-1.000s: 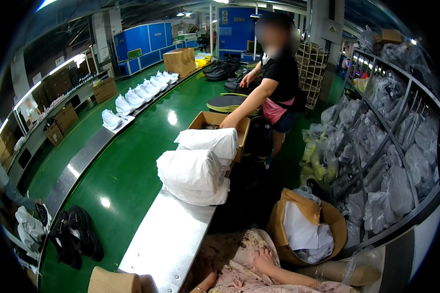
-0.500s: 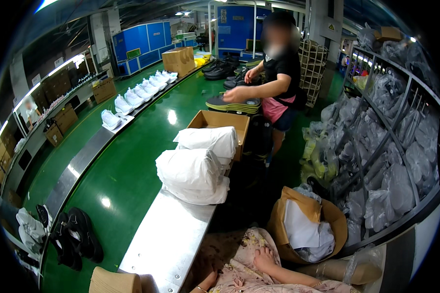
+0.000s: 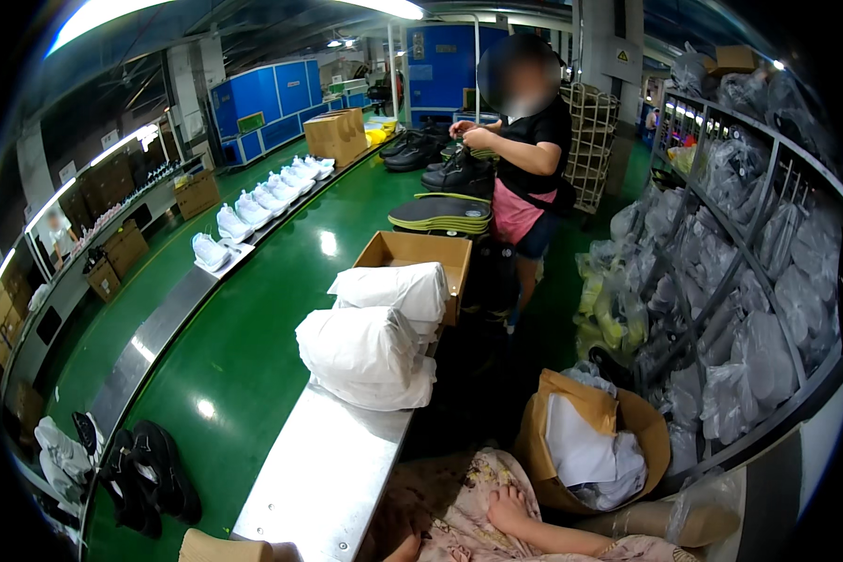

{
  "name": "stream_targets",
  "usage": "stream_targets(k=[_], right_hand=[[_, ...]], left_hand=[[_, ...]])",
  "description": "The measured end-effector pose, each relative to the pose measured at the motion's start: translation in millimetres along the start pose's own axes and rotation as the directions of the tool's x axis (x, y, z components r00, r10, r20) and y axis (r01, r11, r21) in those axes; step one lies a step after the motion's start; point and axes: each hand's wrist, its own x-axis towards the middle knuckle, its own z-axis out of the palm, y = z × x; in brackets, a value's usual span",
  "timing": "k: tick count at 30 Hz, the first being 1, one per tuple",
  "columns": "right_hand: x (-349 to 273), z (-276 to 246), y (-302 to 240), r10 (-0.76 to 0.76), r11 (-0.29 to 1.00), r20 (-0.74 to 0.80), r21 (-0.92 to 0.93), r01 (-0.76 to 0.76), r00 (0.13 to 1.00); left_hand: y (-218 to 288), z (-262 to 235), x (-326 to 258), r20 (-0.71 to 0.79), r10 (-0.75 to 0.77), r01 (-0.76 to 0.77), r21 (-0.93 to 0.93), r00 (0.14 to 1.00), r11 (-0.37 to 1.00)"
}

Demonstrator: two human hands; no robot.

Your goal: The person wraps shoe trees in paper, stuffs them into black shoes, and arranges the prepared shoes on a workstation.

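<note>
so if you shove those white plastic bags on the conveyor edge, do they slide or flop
The white plastic bags look stuffed and soft, so they would probably sag rather than stay stiff. Their glossy film on the smooth metal ledge suggests they would slide easily. Stacked loosely near the edge, the upper bag could well slip off.

an open brown cardboard box (image 3: 412,255) stands on the green conveyor belt (image 3: 253,347), just behind two stacked white plastic packages (image 3: 370,351), and a larger closed brown carton (image 3: 335,136) sits far up the belt. more brown cartons (image 3: 122,251) line the left aisle (one by one along the floor), and grey plastic bags (image 3: 749,309) fill the rack at right. a small yellow triangular warning sign (image 3: 622,56) hangs on a grey pillar at the back.
</note>
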Motion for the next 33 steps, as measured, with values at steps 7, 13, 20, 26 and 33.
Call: stream_targets(k=[7, 13, 20, 26, 33], right_hand=[[2, -7, -5, 0.005, 1.000, 0.015, 0.018, -0.005, 1.000], [3, -7, -4, 0.003, 1.000, -0.016, 0.026, -0.003, 1.000], [-1, -1, -3, -0.008, 1.000, -0.049, -0.007, 0.008, 0.999], [1, -5, -3, 0.022, 0.999, -0.009, 0.024, -0.022, 1.000], [-1, -4, -3, 0.030, 0.999, 0.021, 0.023, -0.030, 0.999]], left_hand=[[-10, 12, -10, -0.020, 0.016, -0.015, 0.036, 1.000, 0.999], [9, -19, -5, 0.027, 0.039, -0.038, -0.033, 0.999, 0.999], [12, -18, -7, 0.000, 0.004, -0.004, -0.053, 1.000, 0.999], [18, -25, -5, -0.022, -0.012, 0.011, -0.053, 1.000, 0.999], [22, -35, -6, 0.093, -0.065, 0.073, -0.088, 0.994, 0.993]])
